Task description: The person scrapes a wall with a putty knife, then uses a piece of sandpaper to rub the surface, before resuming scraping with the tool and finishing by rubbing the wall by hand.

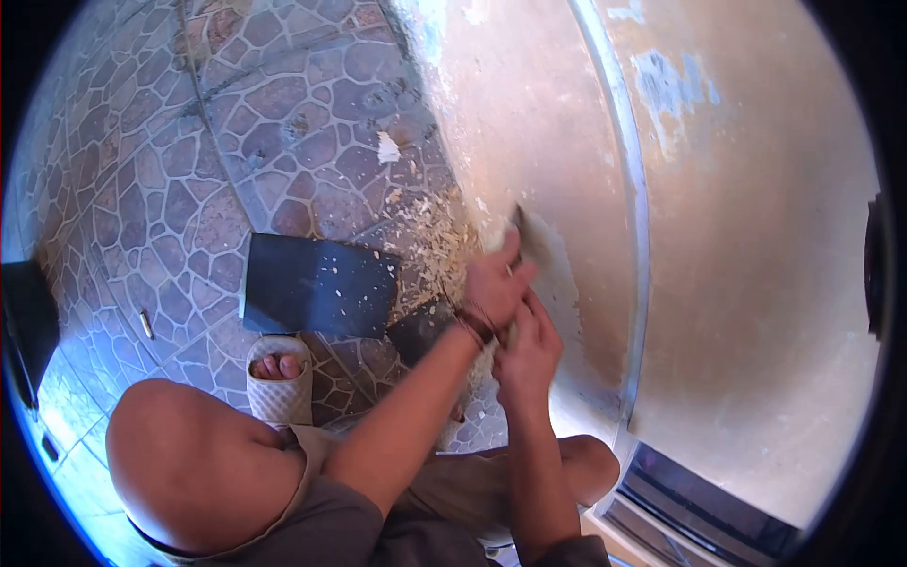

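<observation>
A scraper [534, 238], its blade blurred, is pressed against or very near the lower part of the wall [529, 123]. My left hand [494, 288], with a bracelet at the wrist, is closed around it just behind the blade. Below it, my right hand [529, 357] is wrapped round what looks like the handle's rear end, mostly hidden by the fingers. Around the blade a paler, bared patch [564, 274] shows on the wall. Flakes of scraped paint [439, 236] lie heaped on the floor along the wall's foot, left of my hands.
A dark flat sheet [321, 285] dusted with chips lies on the stone-patterned floor [142, 189]; another dark piece [420, 331] sits by my left forearm. My slippered foot [281, 387] is close to the sheet. A pale strip [628, 180] runs along the wall.
</observation>
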{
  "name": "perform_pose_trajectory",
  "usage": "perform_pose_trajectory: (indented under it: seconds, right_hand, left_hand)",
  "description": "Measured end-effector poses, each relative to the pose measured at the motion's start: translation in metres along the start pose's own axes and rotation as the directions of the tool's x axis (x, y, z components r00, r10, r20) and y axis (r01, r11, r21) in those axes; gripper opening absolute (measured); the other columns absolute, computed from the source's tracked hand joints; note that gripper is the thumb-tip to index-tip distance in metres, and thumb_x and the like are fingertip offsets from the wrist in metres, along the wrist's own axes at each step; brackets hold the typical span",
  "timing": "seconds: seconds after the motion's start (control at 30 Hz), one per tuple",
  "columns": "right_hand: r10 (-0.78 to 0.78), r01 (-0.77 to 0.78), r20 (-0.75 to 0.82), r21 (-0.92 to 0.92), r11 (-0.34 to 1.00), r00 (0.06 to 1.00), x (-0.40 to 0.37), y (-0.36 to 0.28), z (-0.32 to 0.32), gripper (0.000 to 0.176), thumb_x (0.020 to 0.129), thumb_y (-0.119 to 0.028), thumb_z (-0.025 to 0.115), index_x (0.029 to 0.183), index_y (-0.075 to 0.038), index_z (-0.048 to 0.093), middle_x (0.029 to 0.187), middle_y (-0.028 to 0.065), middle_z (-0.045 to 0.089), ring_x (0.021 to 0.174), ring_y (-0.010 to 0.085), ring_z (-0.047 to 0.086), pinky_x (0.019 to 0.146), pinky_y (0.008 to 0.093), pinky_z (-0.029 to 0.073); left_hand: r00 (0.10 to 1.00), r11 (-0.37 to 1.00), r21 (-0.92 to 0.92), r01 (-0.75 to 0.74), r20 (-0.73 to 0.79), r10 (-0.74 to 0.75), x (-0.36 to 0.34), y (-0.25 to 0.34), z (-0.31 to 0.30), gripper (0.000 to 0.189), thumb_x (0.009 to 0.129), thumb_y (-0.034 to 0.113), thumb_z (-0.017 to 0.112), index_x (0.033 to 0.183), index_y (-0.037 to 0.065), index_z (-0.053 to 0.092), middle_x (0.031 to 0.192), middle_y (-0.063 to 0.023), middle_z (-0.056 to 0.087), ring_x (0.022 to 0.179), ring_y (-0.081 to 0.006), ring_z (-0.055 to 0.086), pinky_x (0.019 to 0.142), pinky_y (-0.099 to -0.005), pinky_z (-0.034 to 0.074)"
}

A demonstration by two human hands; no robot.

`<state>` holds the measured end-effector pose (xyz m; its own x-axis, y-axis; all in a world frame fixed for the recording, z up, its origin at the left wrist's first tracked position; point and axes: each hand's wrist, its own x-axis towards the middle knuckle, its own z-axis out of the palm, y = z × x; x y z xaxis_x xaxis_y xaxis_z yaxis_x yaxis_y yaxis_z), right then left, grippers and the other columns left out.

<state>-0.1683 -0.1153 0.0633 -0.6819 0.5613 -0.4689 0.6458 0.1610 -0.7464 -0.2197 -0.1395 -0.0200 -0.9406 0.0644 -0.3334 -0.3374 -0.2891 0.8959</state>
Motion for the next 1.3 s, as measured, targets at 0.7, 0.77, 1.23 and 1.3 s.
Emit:
perform_pose_trajectory:
  seconds: [0.7, 0.77, 1.23, 1.3]
  right_hand:
    - [0.061, -0.061, -0.023, 0.004, 0.998, 0.998, 0.011, 0.010, 0.008, 0.033, 0.089, -0.012, 0.043, 0.115, 0.008, 0.052, 0.085, 0.0062, 0.059, 0.065, 0.0068, 0.048, 0.057, 0.0207, 0.039]
    - [0.051, -0.050, -0.041, 0.018, 0.999, 0.998, 0.013, 0.009, 0.009, 0.033, 0.089, -0.012, 0.043, 0.115, 0.008, 0.051, 0.089, 0.0085, 0.060, 0.071, 0.0088, 0.052, 0.062, 0.0219, 0.043]
    - [-0.224, 0.222, 0.022, -0.263, 0.939, 0.974, 0.078, 0.063, 0.048, 0.036, 0.091, -0.018, 0.040, 0.119, 0.003, 0.049, 0.060, 0.0003, 0.049, 0.041, 0.0055, 0.037, 0.035, 0.0228, 0.028]
    - [-0.297, 0.283, 0.006, -0.316, 0.906, 0.955, 0.074, 0.068, 0.042, 0.036, 0.090, -0.018, 0.040, 0.117, 0.003, 0.050, 0.062, 0.0014, 0.052, 0.043, 0.0068, 0.040, 0.037, 0.0235, 0.031]
  left_hand:
    - [0.994, 0.999, 0.001, -0.033, -0.100, 0.033, 0.000, -0.029, 0.008, 0.029, 0.077, 0.015, 0.059, 0.097, -0.005, 0.057, 0.057, -0.0080, 0.054, 0.054, -0.0132, 0.053, 0.049, -0.0288, 0.043]
    - [0.992, 0.995, 0.070, -0.069, -0.103, 0.076, -0.003, -0.021, 0.009, 0.030, 0.076, 0.015, 0.059, 0.098, -0.005, 0.057, 0.056, -0.0073, 0.053, 0.052, -0.0108, 0.050, 0.046, -0.0269, 0.041]
    - [0.981, 0.976, -0.105, 0.193, -0.011, -0.195, 0.048, -0.049, -0.030, 0.027, 0.077, 0.014, 0.055, 0.097, -0.005, 0.058, 0.056, -0.0025, 0.046, 0.057, -0.0044, 0.042, 0.051, -0.0234, 0.040]
    - [0.996, 0.995, -0.045, 0.089, -0.010, -0.090, 0.043, -0.048, -0.028, 0.023, 0.077, 0.014, 0.055, 0.090, -0.005, 0.060, 0.058, 0.0014, 0.049, 0.058, -0.0042, 0.042, 0.050, -0.0233, 0.039]
